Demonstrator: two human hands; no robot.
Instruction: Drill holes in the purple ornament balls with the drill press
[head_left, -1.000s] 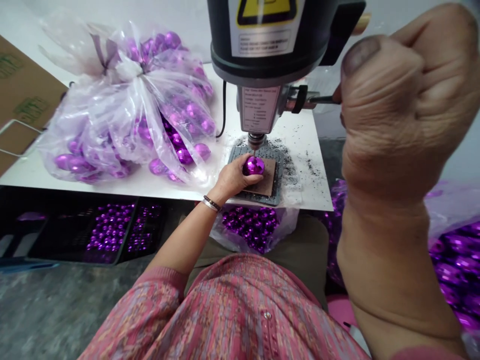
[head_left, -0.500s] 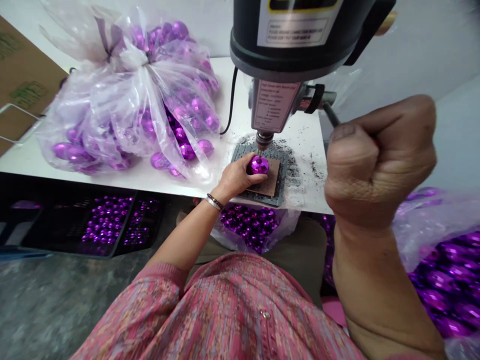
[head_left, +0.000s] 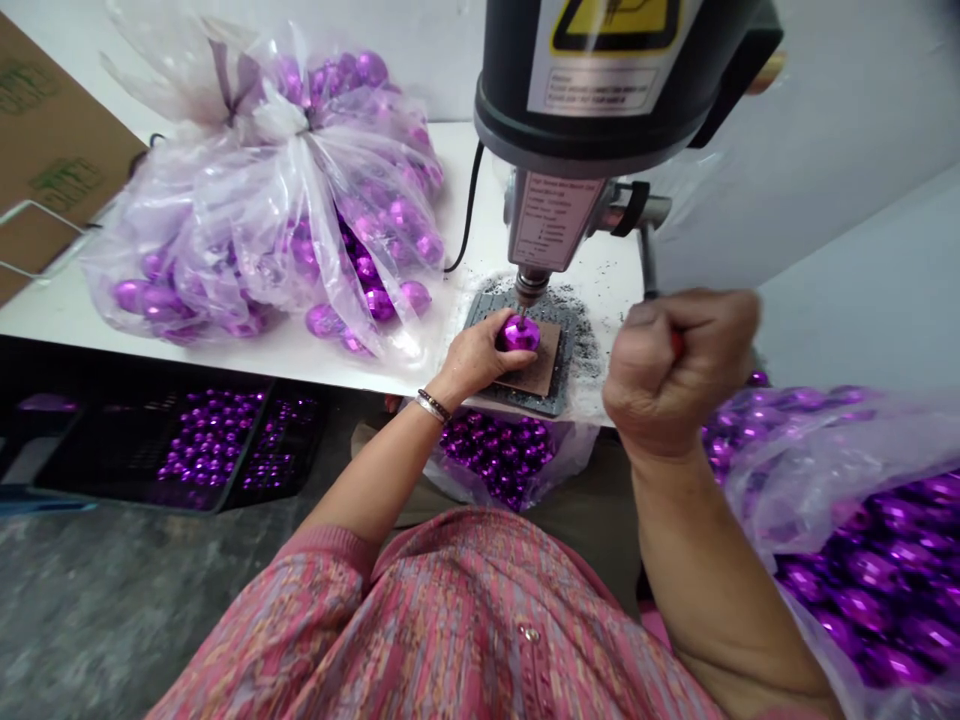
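My left hand [head_left: 480, 352] grips a shiny purple ball [head_left: 521, 335] between thumb and fingers. The ball rests on a brown square board [head_left: 541, 372] lying on the grey base plate [head_left: 562, 395] of a bench drill press [head_left: 551, 215]. Directly over the ball is the drill chuck [head_left: 531, 286], its thin bit meeting the ball's top; how deep it sits I cannot tell. My right hand [head_left: 679, 365] is closed around the feed lever [head_left: 649, 262] at the press's right side, with a bit of red grip showing between the fingers.
Tied clear bags of purple balls [head_left: 262, 220] fill the table's left. An open bag of balls [head_left: 499, 455] lies at my lap, another bag [head_left: 870, 560] at right. Black crates [head_left: 247, 440] with balls stand below left. Dark shavings [head_left: 589, 340] surround the base; a cord [head_left: 469, 220] hangs behind.
My right hand has swung the lever down and inward, to the left. My left hand still holds the ball under the bit. The view has shifted slightly.
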